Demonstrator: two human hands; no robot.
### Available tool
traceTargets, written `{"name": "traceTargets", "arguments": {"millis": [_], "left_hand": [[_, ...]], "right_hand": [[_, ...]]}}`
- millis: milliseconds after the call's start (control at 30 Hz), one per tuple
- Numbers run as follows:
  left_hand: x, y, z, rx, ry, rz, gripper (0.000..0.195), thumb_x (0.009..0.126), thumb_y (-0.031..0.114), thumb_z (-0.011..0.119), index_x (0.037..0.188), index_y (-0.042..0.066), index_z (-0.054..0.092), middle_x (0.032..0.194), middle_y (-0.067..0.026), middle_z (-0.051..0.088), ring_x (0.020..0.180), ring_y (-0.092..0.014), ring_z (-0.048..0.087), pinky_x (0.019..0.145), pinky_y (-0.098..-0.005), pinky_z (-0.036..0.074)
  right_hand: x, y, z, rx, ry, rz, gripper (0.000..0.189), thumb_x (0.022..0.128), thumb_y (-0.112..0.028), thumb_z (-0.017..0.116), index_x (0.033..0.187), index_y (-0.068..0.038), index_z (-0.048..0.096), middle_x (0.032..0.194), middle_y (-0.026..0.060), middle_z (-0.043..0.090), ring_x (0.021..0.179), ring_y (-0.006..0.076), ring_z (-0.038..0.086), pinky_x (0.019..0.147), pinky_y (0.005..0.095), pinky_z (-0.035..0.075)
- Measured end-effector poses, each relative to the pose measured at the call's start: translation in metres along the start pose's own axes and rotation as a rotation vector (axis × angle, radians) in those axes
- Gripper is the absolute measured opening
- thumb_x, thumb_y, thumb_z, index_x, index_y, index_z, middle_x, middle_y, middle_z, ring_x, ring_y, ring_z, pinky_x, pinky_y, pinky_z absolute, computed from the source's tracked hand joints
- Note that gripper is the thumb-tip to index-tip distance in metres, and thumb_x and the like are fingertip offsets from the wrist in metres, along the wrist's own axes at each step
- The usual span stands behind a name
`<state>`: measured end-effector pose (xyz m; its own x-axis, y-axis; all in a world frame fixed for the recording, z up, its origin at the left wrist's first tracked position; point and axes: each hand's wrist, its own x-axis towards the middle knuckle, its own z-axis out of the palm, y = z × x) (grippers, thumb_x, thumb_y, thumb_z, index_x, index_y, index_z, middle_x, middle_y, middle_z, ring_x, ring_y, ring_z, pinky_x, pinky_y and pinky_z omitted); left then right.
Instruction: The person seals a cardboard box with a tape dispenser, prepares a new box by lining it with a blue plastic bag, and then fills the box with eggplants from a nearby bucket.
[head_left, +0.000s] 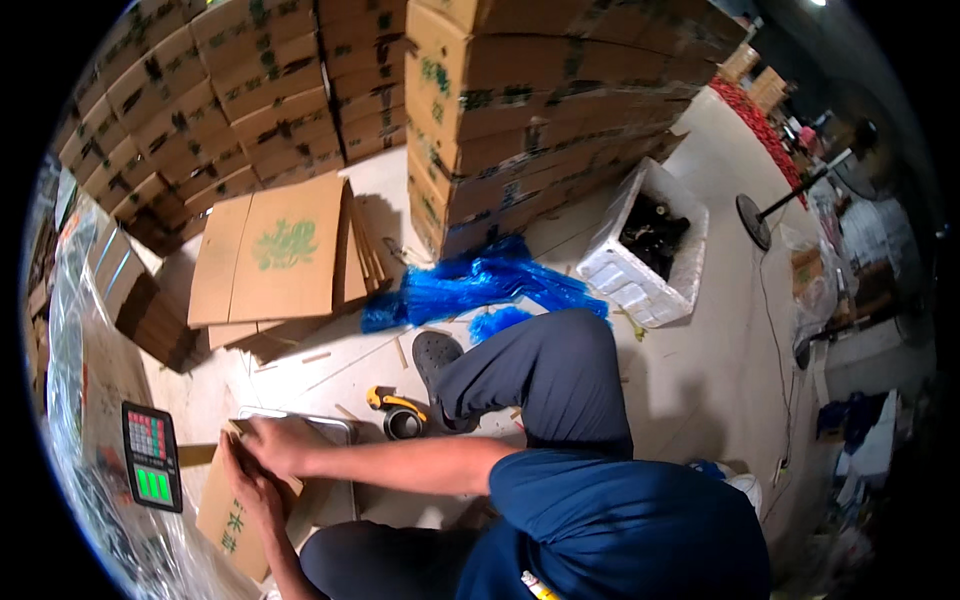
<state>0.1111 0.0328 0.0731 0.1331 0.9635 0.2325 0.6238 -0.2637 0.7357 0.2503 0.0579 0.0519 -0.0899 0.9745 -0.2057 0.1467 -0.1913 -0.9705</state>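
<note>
At the lower left a cardboard box with green printing lies by the metal platform of a scale. My left hand lies along the box's upper edge. Close beside it, my right hand is at the same edge, its fingers bent at the cardboard; what lies between them is partly hidden. A scale display with keys and lit green digits stands left of the hands. On the floor right of the platform is a yellow-handled tape dispenser with a roll of tape.
Flattened cartons are piled ahead on the left, before tall stacks of taped cartons. Blue plastic film lies beyond my foot. A white foam box holds dark objects. A pedestal fan stands at right, its cord along the floor.
</note>
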Motion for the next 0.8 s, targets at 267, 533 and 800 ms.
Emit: {"name": "traceTargets", "arguments": {"millis": [267, 533, 800], "left_hand": [[0.005, -0.024, -0.013, -0.151, -0.222, -0.049, 0.055, 0.098, 0.01, 0.052, 0.151, 0.0, 0.037, 0.146, -0.0225, 0.046, 0.136, -0.032, 0.044, 0.114, -0.0403, 0.035], [-0.068, -0.053, -0.121, 0.965, -0.305, -0.143, 0.067, 0.103, 0.043, 0.045, 0.152, -0.002, 0.033, 0.152, -0.0322, 0.035, 0.141, -0.048, 0.033, 0.118, -0.0555, 0.025], [-0.071, -0.049, -0.061, 0.194, 0.146, -0.334, 0.066, 0.106, 0.042, 0.043, 0.151, -0.004, 0.032, 0.151, -0.0329, 0.032, 0.137, -0.05, 0.037, 0.113, -0.0575, 0.03]], "right_hand": [[-0.007, -0.025, 0.004, -0.231, -0.228, 0.13, 0.075, 0.099, -0.026, 0.045, 0.159, -0.011, 0.003, 0.164, 0.0233, 0.014, 0.151, 0.0412, 0.017, 0.12, 0.0581, 0.019], [0.011, 0.01, 0.013, -0.124, -0.142, 0.037, 0.065, 0.105, -0.032, 0.04, 0.158, -0.009, 0.01, 0.16, 0.0266, 0.019, 0.15, 0.0412, 0.02, 0.121, 0.0497, 0.022], [0.043, 0.076, 0.02, 0.302, -0.376, 0.078, 0.074, 0.104, -0.061, 0.018, 0.162, -0.016, 0.008, 0.167, 0.0101, 0.012, 0.153, 0.0288, 0.013, 0.122, 0.0381, 0.017]]}}
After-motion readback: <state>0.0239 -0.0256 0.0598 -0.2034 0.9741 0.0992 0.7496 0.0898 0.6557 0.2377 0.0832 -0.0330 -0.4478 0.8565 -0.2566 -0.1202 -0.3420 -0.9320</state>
